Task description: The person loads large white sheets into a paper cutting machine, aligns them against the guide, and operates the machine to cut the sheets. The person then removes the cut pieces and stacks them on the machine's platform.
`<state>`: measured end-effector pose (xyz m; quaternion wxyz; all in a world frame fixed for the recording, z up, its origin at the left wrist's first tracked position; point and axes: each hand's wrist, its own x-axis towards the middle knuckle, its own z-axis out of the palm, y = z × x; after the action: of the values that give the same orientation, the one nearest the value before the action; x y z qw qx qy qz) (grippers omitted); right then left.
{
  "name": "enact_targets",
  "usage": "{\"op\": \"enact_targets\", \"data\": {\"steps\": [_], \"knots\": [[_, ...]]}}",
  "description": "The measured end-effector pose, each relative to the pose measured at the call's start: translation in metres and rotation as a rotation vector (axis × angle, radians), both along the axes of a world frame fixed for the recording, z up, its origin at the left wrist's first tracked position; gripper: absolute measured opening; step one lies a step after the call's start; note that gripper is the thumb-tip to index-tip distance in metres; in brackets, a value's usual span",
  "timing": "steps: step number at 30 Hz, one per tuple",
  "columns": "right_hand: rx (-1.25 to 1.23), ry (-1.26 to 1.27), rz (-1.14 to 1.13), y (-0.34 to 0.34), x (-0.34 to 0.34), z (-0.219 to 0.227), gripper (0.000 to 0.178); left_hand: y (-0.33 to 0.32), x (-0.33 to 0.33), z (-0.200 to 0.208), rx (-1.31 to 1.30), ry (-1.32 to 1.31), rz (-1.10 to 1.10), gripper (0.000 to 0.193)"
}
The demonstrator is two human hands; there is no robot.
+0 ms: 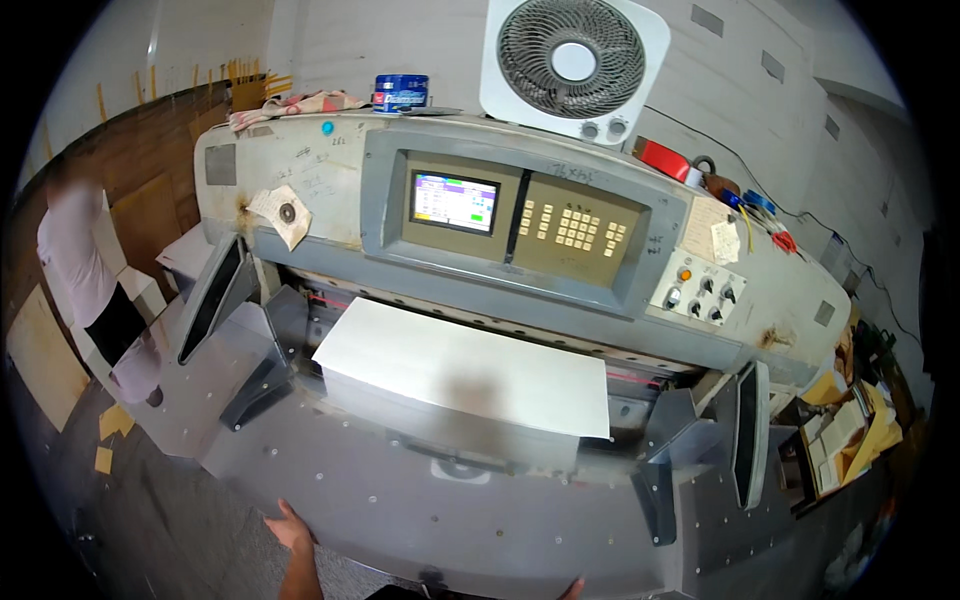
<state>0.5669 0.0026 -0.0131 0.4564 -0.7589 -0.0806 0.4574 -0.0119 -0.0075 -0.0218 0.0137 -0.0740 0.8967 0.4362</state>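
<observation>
A thick stack of white paper point(480, 360) lies on the grey metal table point(440, 535) of a large paper cutting machine point(470, 262). Its back part reaches in under the machine's front beam. At the table's near edge, left of centre, my left hand point(292, 527) rests with its fingers apart and nothing in them. Of my right hand point(574, 589) only a fingertip or so shows at the lower rim, by the same edge; the rest is cut off. Both hands are well apart from the paper.
Dark upright side guards point(750, 435) flank the table. The machine carries a lit screen point(453, 202), a keypad point(576, 230) and knobs point(707, 286). On top stand a white fan point(573, 62) and a blue tin point(401, 92). Another person point(80, 255) stands at left.
</observation>
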Motion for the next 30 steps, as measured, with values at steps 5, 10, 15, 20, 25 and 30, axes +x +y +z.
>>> {"op": "enact_targets", "data": {"steps": [5, 10, 15, 20, 25, 30], "knots": [[-0.5, -1.218, 0.055, -0.005, 0.049, -0.011, 0.077, 0.008, 0.001, 0.037, -0.388, 0.103, -0.024, 0.084], [0.126, -1.074, 0.454, 0.066, 0.039, 0.064, 0.053, 0.054, -0.034, 0.058, 0.042, 0.4, -0.527, 0.089], [0.494, -0.235, 0.424, 0.223, -0.02, 0.05, 0.068, 0.231, -0.102, 0.089, 0.932, -0.368, -0.504, 0.086], [0.659, 0.372, 0.12, 0.357, -0.039, 0.056, 0.095, 0.321, -0.093, 0.156, 0.982, -0.538, -0.662, 0.07], [0.824, 0.411, 0.034, 0.389, -0.099, 0.078, 0.057, 0.332, -0.142, 0.067, 1.056, -0.426, -0.8, 0.049], [0.73, 0.333, 0.008, 0.377, -0.083, 0.063, 0.061, 0.335, -0.147, 0.034, 1.116, -0.322, -0.745, 0.042]]}}
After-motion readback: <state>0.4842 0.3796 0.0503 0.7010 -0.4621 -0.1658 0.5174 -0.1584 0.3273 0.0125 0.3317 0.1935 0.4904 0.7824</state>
